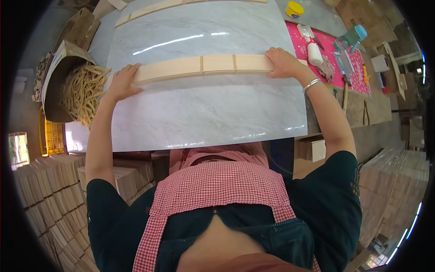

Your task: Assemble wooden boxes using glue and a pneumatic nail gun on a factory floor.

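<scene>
A long, pale bundle of wooden strips [174,69] lies crosswise on the marble-patterned tabletop [204,113]. Two narrow tan bands ring it, right of its middle. My left hand [122,83] grips the left end, thumb on the near side and fingers on the far side. Around the right end my right hand [283,63] is closed in much the same way, a silver bangle on its wrist. Close by my left hand, a heap of tan rubber bands [82,93] spills from a tipped cardboard box [53,102].
More wooden strips [181,5] lie along the table's far edge. On the right, a pink mat [297,38] bears a white bottle [314,54], a rag [326,69] and a hammer [346,90]. A yellow tub [294,9] stands farther back. Stacked wood [50,199] rises at lower left.
</scene>
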Demonstrator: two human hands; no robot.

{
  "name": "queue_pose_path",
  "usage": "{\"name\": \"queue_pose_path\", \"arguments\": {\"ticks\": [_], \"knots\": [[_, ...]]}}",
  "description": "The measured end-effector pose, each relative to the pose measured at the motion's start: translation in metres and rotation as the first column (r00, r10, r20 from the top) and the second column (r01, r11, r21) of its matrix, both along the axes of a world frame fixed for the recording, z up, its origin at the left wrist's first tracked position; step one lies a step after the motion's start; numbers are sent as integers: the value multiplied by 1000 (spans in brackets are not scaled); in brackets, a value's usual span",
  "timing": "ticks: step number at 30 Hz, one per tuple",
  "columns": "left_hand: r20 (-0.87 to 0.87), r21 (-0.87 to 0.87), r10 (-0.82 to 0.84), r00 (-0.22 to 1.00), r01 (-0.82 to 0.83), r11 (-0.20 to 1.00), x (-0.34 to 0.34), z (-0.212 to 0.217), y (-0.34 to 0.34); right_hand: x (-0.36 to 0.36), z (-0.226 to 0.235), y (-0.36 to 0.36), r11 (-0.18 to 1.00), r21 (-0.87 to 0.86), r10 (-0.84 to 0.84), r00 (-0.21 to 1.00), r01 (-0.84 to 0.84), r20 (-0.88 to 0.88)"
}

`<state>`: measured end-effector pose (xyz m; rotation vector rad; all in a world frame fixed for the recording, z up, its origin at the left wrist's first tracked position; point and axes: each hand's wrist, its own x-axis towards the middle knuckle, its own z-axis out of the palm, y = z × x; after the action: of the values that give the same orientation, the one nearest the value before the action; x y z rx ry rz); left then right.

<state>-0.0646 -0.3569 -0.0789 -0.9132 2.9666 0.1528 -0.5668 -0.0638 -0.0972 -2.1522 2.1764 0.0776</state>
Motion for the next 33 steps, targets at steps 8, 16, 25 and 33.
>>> {"name": "queue_pose_path", "arguments": {"ticks": [8,16,25,33], "knots": [[112,146,17,994,-33,989,-24,9,-37,-10,14,-33,989,124,-90,996,86,20],[-76,127,59,995,-49,991,-27,23,-53,-27,34,-62,999,-2,-42,999,42,-16],[-22,109,-10,1000,12,994,12,-5,2,0,7,5,999,47,-12,992,6,128],[-145,88,-30,989,43,995,44,0,47,26,25,47,998,-29,-51,997,52,53]]}}
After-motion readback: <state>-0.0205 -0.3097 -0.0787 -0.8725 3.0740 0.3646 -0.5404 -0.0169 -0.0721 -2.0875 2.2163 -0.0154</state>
